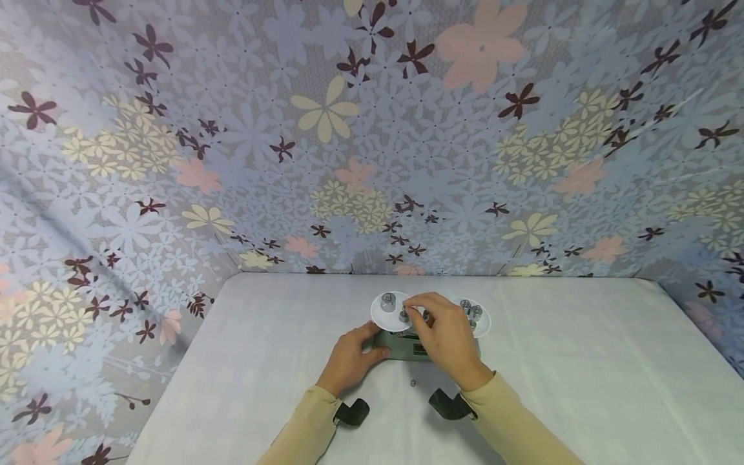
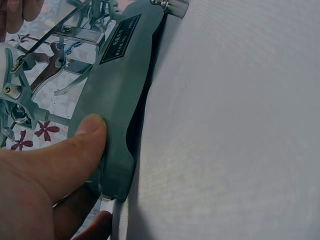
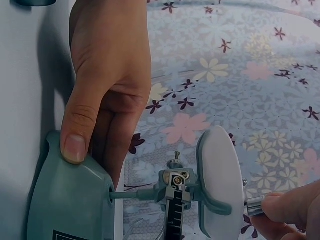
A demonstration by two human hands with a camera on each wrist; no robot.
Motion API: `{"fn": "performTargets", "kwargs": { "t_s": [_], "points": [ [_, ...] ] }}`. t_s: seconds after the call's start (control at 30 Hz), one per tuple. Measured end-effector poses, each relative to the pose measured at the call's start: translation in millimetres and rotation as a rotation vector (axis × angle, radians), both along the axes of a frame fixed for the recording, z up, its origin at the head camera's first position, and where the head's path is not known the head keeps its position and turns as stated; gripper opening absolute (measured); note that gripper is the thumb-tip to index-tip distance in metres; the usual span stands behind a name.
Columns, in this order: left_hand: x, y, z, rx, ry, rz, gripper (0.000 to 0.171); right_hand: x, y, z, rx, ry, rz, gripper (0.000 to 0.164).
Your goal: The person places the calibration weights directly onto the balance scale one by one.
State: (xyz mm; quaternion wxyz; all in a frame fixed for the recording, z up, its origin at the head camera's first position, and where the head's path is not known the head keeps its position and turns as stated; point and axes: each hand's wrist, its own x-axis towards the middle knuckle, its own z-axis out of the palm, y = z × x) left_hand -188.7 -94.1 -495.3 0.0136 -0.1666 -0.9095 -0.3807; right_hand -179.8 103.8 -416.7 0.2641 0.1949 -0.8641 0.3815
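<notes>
A green balance scale [image 1: 401,349] with two white pans stands on the table. My left hand [image 1: 349,358] grips the left end of its base, the thumb [image 2: 90,135] pressed on the front face. Above the left pan [image 1: 380,321], my right hand [image 1: 444,329] pinches a small metal weight [image 3: 255,205] by its top. The weight is at the pan's surface; whether it bears on it I cannot tell. A larger metal weight [image 1: 388,301] stands on the same pan. Several weights [image 1: 476,311] sit on the right pan [image 1: 485,323], partly hidden by my right hand.
A tiny metal weight [image 1: 413,383] lies on the white table [image 1: 581,361] in front of the scale. Behind the table rises a flower-patterned wall covering [image 1: 407,161]. Black camera mounts [image 1: 352,412] stick out from both wrists.
</notes>
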Motion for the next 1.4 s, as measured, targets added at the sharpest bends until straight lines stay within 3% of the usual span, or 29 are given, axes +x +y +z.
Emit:
{"fn": "performTargets", "kwargs": {
  "t_s": [0.63, 1.4],
  "points": [
    [-0.3, -0.3, -1.3, -0.002, -0.003, -0.005, 0.055, -5.5, -5.6, -2.0, 0.064, -0.018, -0.087, 0.011],
    [-1.2, -0.5, -0.4, -0.012, -0.005, -0.008, 0.055, -7.8, -9.8, 2.0, 0.125, -0.038, -0.094, 0.011]
  ]
}}
